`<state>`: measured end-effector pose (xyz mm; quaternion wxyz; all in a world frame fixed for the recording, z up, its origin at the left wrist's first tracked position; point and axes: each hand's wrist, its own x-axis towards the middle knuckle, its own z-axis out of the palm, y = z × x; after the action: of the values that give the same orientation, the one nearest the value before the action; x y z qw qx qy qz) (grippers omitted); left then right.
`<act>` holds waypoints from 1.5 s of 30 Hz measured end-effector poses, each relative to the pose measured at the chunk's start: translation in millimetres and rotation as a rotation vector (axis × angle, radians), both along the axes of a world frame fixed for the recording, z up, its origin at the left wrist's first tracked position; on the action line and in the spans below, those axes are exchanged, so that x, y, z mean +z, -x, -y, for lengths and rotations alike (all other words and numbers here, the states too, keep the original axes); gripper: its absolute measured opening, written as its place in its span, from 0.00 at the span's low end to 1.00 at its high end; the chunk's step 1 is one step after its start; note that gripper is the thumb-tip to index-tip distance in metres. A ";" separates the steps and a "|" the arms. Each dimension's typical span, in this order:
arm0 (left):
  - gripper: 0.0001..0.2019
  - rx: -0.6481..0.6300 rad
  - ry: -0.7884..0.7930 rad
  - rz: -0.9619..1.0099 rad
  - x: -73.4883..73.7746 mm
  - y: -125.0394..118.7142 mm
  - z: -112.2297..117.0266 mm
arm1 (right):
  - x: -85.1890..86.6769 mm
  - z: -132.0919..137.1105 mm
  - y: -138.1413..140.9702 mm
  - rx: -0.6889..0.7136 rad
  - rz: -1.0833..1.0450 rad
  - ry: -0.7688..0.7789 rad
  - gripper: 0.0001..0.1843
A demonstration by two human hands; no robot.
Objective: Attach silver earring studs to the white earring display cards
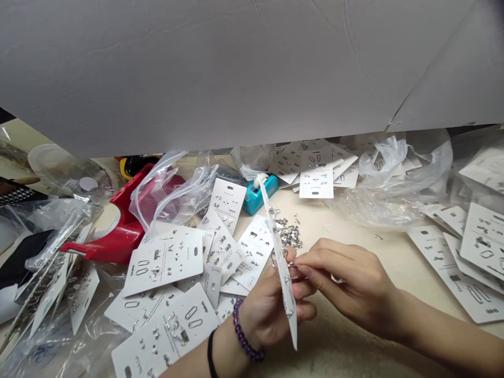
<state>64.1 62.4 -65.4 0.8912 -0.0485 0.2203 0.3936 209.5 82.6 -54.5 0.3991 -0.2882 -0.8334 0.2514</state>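
A white earring card [280,262] stands nearly edge-on to the camera in my left hand [262,310], whose fingers grip it from both sides. Small silver earrings show along its face. My right hand [350,283] is at the card's right side, thumb and forefinger pinched close against it at an earring; the tiny piece between those fingertips is mostly hidden. Behind the card lies a loose pile of small silver earring parts [290,236]. More earring cards [167,257] overlap to the left of my left hand.
A teal tape dispenser [255,197] stands behind the card. On the left are a red plastic holder [118,236] and clear plastic bags [169,194]. Filled cards [452,270] lie at right, near a plastic bag [394,194]. A large white panel [236,73] overhangs the far side.
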 end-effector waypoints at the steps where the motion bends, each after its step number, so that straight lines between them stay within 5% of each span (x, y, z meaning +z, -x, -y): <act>1: 0.14 0.000 0.001 0.000 -0.4 -0.2 -0.2 | 0.1 0.1 0.2 0.000 -0.002 0.007 0.07; 25: 0.18 0.004 -0.142 -0.228 -13.5 -8.4 1.4 | 1.4 -5.7 -4.5 0.024 0.217 -0.047 0.11; 35: 0.16 0.013 -0.132 -0.112 0.6 -2.4 0.0 | 4.2 -1.7 -5.5 -0.004 0.071 -0.019 0.07; 45: 0.12 -0.006 -0.177 -0.055 -7.8 -0.7 2.1 | 3.0 3.7 0.8 -0.066 -0.054 -0.036 0.08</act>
<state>64.8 60.3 -73.2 0.8868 0.0418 0.2090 0.4101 208.6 78.9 -51.5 0.4346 -0.3014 -0.8167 0.2308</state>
